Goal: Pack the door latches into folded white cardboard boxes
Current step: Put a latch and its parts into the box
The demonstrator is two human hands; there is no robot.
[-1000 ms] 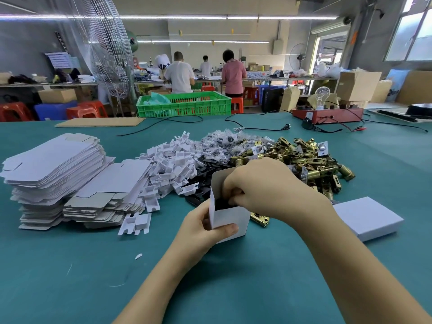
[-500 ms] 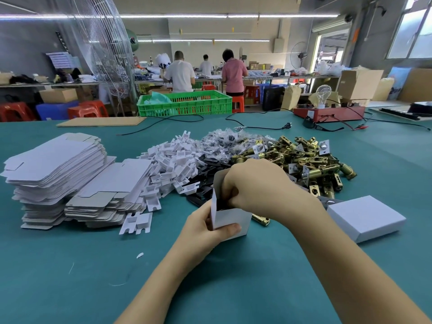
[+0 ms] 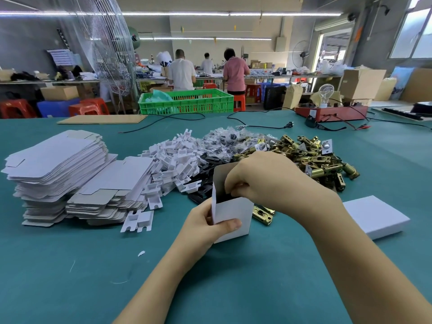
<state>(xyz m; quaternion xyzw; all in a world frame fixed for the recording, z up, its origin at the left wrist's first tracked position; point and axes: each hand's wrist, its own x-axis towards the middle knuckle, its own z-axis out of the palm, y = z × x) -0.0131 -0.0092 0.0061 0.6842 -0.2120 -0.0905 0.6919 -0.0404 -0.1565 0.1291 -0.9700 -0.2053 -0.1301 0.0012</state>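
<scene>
Little change since earlier: left hand (image 3: 201,226) still grips upright white box (image 3: 232,212); right hand (image 3: 261,181) fingers curled into its open top, contents unclear.

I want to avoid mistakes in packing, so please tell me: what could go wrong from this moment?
1. The left hand holds the open white box only at one lower corner; pushing by the right hand at its mouth may tip or crush it.
2. One loose brass latch lies right beside the box and could be knocked away.
3. The leaning stack of flat box blanks might slide.
</scene>
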